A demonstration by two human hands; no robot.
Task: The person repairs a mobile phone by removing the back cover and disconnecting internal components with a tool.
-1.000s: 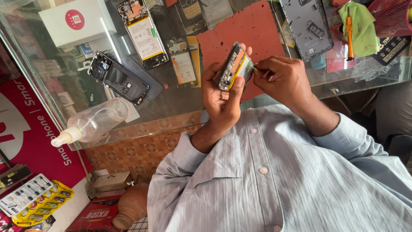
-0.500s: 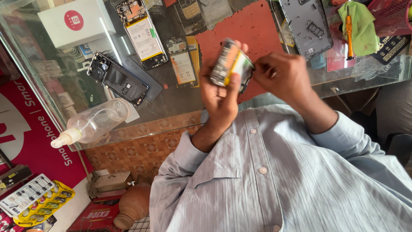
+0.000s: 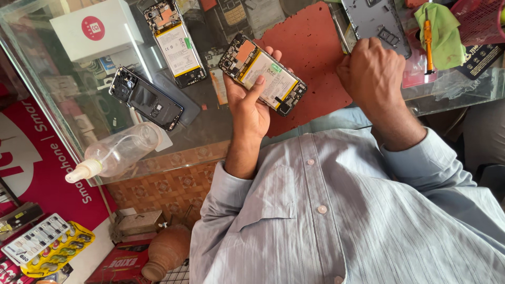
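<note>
Nearest the camera, a striped grey shirt (image 3: pixel 336 210) fills the lower frame, and both forearms reach out of it over the tabletop (image 3: pixel 200 131), a glass counter with goods dimly visible under it. The left hand (image 3: pixel 250 105) is clamped on an opened phone (image 3: pixel 262 74), thumb laid across its face, fingers wrapped behind. The phone is held just above the glass at the edge of a red mat (image 3: pixel 310 58); its back is off, showing a pale battery, an orange patch and a dark frame. The right hand (image 3: pixel 373 73) is curled into a loose fist over the mat's far edge, pinching a thin metal tool (image 3: pixel 341 32) between its fingertips.

To one side on the glass lie a clear spray bottle (image 3: pixel 115 152), a dark phone shell (image 3: pixel 146 99), a second opened phone (image 3: pixel 176 44) and a white box (image 3: pixel 97 29). Beyond the right hand sit a grey back cover (image 3: pixel 376 23), a green cloth (image 3: pixel 447 31) with an orange screwdriver (image 3: pixel 428 37) on it, and a red basket (image 3: pixel 481 21).

Below the counter are a clay pot (image 3: pixel 165 252), a red banner (image 3: pixel 37 152) and a yellow card (image 3: pixel 47 244) of small goods.
</note>
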